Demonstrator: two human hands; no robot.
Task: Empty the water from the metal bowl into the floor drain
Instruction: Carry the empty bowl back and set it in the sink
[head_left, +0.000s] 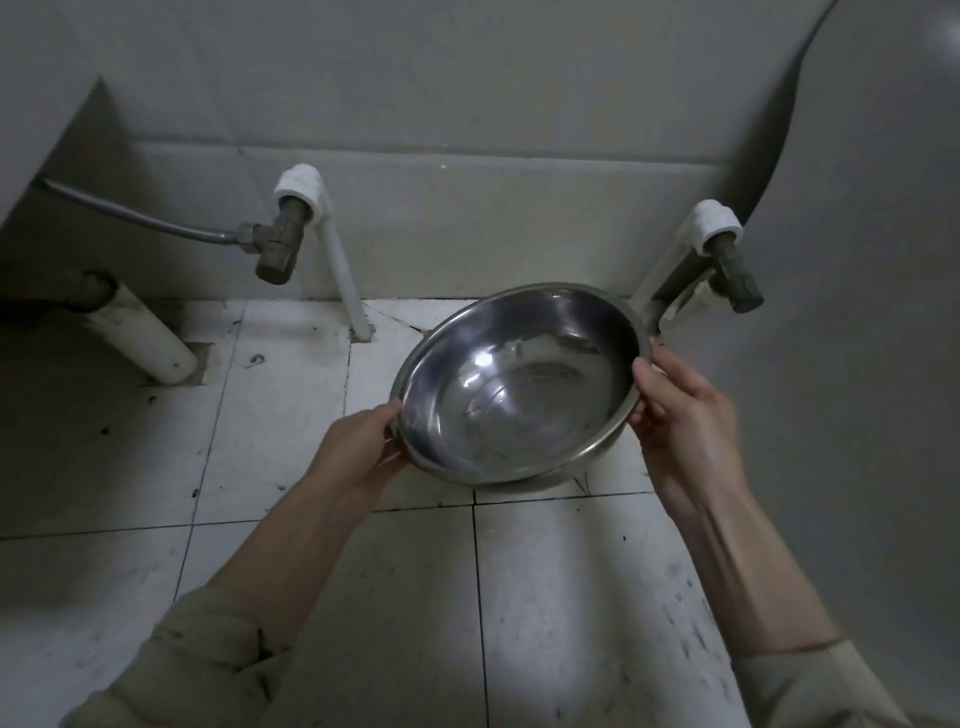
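- While we hold the bowl (519, 384) over the floor (270, 441), both hands are on its rim: the left hand (358, 447) is closed on the near-left edge, thumb over the lip, and the right hand (680, 415) is closed on the right edge, thumb inside and fingers behind.
- Our bowl hangs clear of the tiles, tipped with its mouth toward us and its left side lower; a little water seems to glint at the bottom, though we cannot tell how much.
- We see no drain — it may lie under the bowl or outside the view, so we judge the first job is to find it before tipping further.
- To pour well, we would lower the bowl close over the drain and tilt slowly from one edge, keeping both grips firm so the wet rim does not slip.
- Around us: a valve (278, 244) with a hose (135, 218) on the left, a white pipe (343, 280) running down to the floor behind the bowl, a second valve (732, 275) just beyond the right hand, and a thick pipe (150, 338) at the far left.
- That second valve stands nearest — we could knock the rim on it as we swing.
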